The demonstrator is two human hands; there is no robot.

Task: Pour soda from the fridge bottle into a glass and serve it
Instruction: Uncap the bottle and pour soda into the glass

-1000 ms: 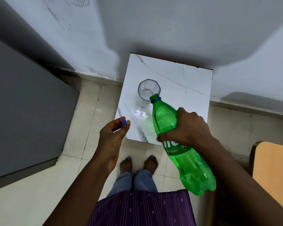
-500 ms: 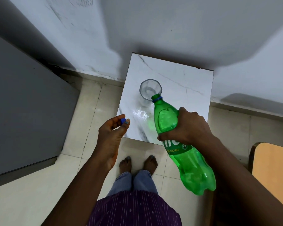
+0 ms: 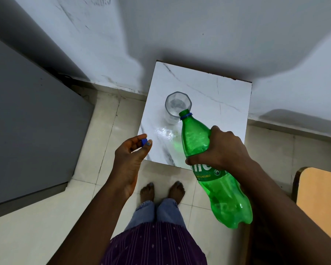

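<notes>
Little has shifted since the earlier frames: the green plastic soda bottle (image 3: pixel 204 155) stays tipped, its open mouth nudged slightly further over the rim of the clear faceted drinking glass (image 3: pixel 177 107), and the left hand (image 3: pixel 131 155) sits a touch higher beside it.

The right hand (image 3: pixel 221 150) is clamped around the bottle's upper body, just above the label, with the neck pointing away from the wrist and the base hanging back toward the person's hip. The bottle mouth is at the glass rim, touching or just above it; which one is unclear.

The left hand pinches the small blue screw cap (image 3: pixel 144 142) between thumb and fingertips, fingers closed on it, held off to the side of the pouring hand and near the front edge of the white marble-patterned tabletop (image 3: pixel 218 96).

The glass stands upright on the tabletop, beyond the right hand's knuckles.

Progress, judged from the frame: the bottle is out and uncapped, the glass is set, and the pour is under way. A little clear liquid seems to lie in the glass bottom, but no stream is clearly visible. The bottle looks nearly empty, so a steeper tilt is likely needed. Left to do: fill the glass, right the bottle, recap it, serve.
</notes>
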